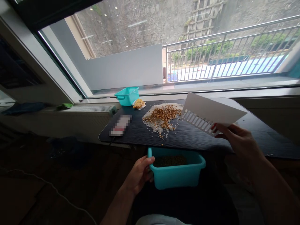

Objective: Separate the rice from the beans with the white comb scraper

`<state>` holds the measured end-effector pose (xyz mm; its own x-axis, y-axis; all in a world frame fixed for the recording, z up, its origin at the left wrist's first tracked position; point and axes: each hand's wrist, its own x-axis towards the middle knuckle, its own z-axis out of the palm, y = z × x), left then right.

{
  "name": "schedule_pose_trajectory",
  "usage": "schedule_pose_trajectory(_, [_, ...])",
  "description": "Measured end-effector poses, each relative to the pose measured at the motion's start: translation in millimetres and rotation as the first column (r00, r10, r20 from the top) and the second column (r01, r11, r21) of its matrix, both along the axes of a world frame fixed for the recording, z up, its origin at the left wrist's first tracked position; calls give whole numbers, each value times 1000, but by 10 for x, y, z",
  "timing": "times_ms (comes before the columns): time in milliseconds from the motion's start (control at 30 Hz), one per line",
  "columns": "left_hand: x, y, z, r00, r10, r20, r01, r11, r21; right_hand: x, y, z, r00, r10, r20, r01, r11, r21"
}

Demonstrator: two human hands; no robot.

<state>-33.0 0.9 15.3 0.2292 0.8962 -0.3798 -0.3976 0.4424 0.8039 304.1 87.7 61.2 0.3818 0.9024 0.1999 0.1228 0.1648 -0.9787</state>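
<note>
My left hand (140,172) grips the left rim of a teal plastic bin (177,178), thumb over the edge. The bin sits just below the table's front edge, with a layer of dark small grains (171,160) inside. My right hand (236,136) pinches a white flat scoop with a slotted edge (211,111), held tilted above the right part of the dark table (260,134). Left of the scoop, a pile of yellowish-brown beans (164,114) lies mixed with white rice grains (156,125). The slots point down and left, close to the pile's right side.
A second teal bin (127,96) stands at the table's back left, beside a small yellow heap on paper (139,104). A blurred-out flat item (120,125) lies at the left. Behind are the window and a radiator (93,109). A white cable (53,187) crosses the floor.
</note>
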Motion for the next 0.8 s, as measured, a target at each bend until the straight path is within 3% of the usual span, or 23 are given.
schedule_pose_trajectory(133, [2,-6,27,1000,12,-3,-12,1000,7,-366,17,-63,996,66,-61,-67,998,-15])
schedule_pose_trajectory(233, [12,-11,34,1000,26,-9,-26,1000,-1,-521,46,-75,995,99,1,-99,994,-52])
schedule_pose_trajectory(333, [22,-8,37,1000,26,-16,-26,1000,-6,-572,71,-88,994,99,55,-97,994,-47])
schedule_pose_trajectory(533, [27,-4,67,1000,22,-12,-22,1000,-6,-697,127,-126,989,93,-116,-96,995,-19])
schedule_pose_trajectory(800, [-16,-36,52,998,62,-19,-62,998,-21,-780,167,-189,992,106,-65,-105,994,18])
